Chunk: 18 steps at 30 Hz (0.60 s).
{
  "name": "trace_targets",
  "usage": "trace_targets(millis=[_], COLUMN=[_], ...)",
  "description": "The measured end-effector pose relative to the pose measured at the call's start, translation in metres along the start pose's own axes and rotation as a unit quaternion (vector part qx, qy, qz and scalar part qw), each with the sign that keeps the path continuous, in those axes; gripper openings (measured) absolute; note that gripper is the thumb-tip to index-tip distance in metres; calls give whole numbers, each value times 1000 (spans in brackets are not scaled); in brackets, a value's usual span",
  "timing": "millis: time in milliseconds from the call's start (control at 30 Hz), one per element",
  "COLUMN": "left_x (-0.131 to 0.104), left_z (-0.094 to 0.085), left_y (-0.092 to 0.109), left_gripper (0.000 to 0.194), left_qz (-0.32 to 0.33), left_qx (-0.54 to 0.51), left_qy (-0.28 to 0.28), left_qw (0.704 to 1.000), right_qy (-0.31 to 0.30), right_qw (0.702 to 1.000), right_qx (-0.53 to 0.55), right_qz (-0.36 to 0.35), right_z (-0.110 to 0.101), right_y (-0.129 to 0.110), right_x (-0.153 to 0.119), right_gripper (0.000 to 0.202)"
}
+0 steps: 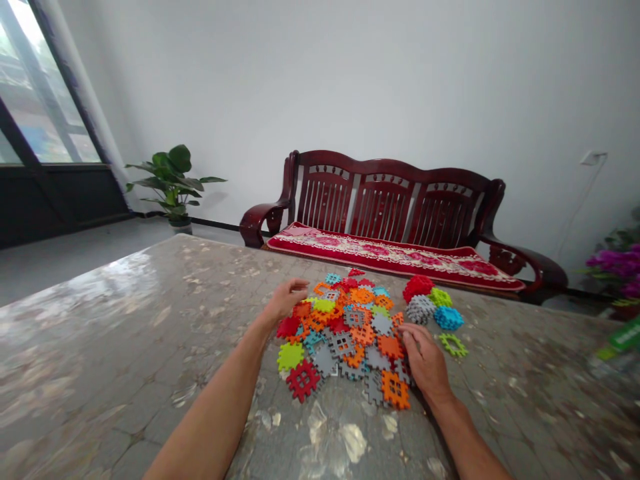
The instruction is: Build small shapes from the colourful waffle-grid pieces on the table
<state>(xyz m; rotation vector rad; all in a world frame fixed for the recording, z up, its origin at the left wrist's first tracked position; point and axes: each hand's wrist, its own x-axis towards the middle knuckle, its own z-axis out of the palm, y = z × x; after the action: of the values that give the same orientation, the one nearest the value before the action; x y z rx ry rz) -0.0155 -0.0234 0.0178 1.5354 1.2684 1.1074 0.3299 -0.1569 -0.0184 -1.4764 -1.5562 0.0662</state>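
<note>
A loose pile of flat toothed plastic pieces in several colours lies on the patterned table (200, 320). At the pile's left edge, near a lime piece (324, 305), is my left hand (290, 299), its fingers apart and nothing seen in them. My right hand (423, 353) is at the pile's right edge, its fingers bent beside an orange piece (391, 347); whether it grips anything is too small to tell. Behind it stand stacks of red (418, 288), grey (421, 309), lime (441, 297) and blue (449, 318) pieces, with a single green ring piece (453, 345) in front.
A dark red wooden bench (383, 207) with a floral red cover (390, 255) stands behind the table. A potted plant (173, 180) is at the back left. Purple flowers (617, 263) and a blurred green and clear object (620, 343) are at the right.
</note>
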Motion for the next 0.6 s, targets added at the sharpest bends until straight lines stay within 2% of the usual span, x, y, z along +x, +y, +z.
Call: trace_targets(millis=[100, 200, 267, 400, 500, 600], left_x=[5, 6, 5, 4, 4, 4], left_z=[-14, -25, -29, -28, -28, -28], left_y=[-14, -26, -31, -33, -32, -33], left_gripper=[36, 34, 34, 33, 31, 29], left_qz=[-31, -54, -60, -59, -55, -48], left_qx=[69, 108, 120, 141, 154, 169], left_qy=[127, 186, 197, 196, 195, 190], left_qw=[989, 975, 971, 969, 967, 966], right_qy=[-20, -72, -133, -246, -293, -306], right_qw=[997, 990, 982, 952, 929, 916], right_qx=[-53, -52, -32, -16, -18, -17], right_qz=[-61, -106, -132, -183, -226, -259], right_z=[-3, 2, 13, 44, 65, 75], right_y=[-24, -68, -100, -149, -162, -160], right_x=[0, -3, -8, -27, -40, -42], right_gripper=[28, 22, 23, 44, 57, 47])
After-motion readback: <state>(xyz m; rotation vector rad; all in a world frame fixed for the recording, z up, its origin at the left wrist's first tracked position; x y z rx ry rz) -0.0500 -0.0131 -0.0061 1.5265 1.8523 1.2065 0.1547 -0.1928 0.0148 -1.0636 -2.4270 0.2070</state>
